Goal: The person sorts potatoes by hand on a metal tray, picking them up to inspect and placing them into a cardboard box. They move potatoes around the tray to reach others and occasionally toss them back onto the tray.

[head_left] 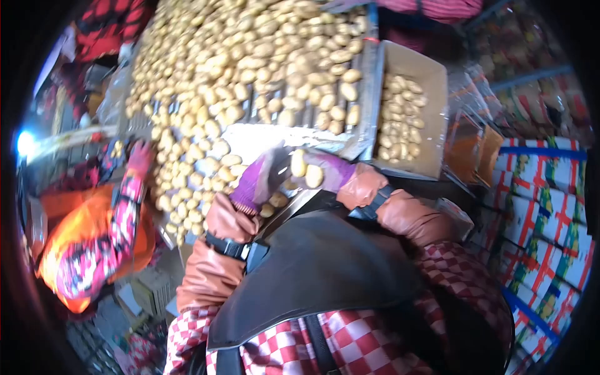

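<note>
Two pale yellow potatoes (306,169) show between my gloved hands, close over the near edge of the sorting table. They lie against the grey palm side of my right hand (334,170), in a purple glove, its fingers curled around them. My left hand (265,174), in a purple and grey glove, reaches in from the left beside them; its fingers are smeared by motion. A few more potatoes (275,201) lie just below my left wrist. Beyond my hands a large heap of potatoes (250,56) covers the slatted table, with a bare pale patch (262,139) in front.
An open cardboard box (431,119) of potatoes stands right of the table. Printed white, red and green cartons (537,212) are stacked at the far right. A co-worker in an orange vest (75,237) reaches to the table's left edge; other people's sleeves (431,7) show at the back.
</note>
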`<state>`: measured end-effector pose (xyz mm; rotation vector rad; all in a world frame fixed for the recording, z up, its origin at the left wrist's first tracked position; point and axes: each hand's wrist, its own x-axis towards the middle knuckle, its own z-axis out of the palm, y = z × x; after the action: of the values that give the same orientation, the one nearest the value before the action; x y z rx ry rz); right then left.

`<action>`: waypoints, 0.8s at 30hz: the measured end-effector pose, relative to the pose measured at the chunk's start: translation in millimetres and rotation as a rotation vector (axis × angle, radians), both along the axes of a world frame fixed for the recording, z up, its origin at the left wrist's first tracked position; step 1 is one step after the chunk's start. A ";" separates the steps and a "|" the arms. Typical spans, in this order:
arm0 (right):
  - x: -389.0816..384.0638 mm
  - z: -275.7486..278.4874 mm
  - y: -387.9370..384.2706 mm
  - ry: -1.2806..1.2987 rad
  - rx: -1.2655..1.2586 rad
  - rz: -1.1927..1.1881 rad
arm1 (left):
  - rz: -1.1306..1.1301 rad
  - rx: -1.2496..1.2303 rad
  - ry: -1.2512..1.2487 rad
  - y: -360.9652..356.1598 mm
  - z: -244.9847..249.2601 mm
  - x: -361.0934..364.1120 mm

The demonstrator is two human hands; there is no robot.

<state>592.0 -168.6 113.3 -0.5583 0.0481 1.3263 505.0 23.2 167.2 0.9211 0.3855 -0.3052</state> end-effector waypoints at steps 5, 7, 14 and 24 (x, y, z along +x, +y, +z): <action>18.1 4.1 -56.1 -0.071 -0.062 -0.100 | 0.021 0.302 0.125 14.0 -6.4 -4.6; 22.7 4.4 -89.0 -0.012 -0.037 -0.290 | 0.039 0.727 0.134 37.6 -20.2 -26.8; 39.6 -1.5 -255.1 -0.360 -0.543 -0.911 | 0.121 1.551 0.158 86.6 -81.3 -96.8; 128.5 -72.4 -480.0 -0.052 0.138 -1.073 | 0.093 1.672 0.321 81.3 -94.8 -101.4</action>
<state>720.5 -648.6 40.9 -0.3502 0.1835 0.2657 403.6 104.6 72.4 2.4857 1.0192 0.0366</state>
